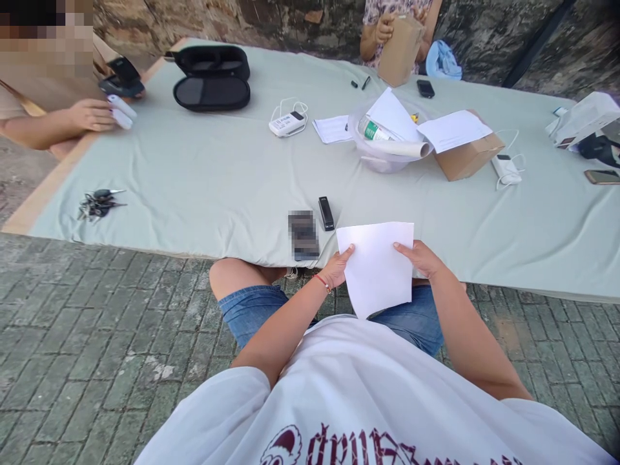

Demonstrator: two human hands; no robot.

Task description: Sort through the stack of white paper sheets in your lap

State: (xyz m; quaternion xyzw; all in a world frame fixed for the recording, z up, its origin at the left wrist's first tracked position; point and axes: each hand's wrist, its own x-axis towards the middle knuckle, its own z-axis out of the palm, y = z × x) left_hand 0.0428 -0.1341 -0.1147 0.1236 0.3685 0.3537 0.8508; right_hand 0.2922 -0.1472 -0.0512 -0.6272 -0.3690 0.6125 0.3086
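Note:
A blank white sheet of paper (378, 268) is held over my lap at the table's near edge. My left hand (338, 266) grips its left side, thumb on top and fingers underneath. On the opposite side my right hand (422, 258) pinches the paper the same way; the fingers behind it are hidden. Just left of the sheet, a small black stapler-like object (326, 214) lies on the cloth. Beside that is a dark rectangular item (303, 236), blurred out by pixelation.
A clear plastic bowl (372, 161) holding papers and a roll stands beyond the sheet, beside a cardboard box (467, 158). Keys (99, 205), a black case (212, 93) and a white charger (287, 124) lie leftward. Two people are at the table, one holding a carton (401, 51).

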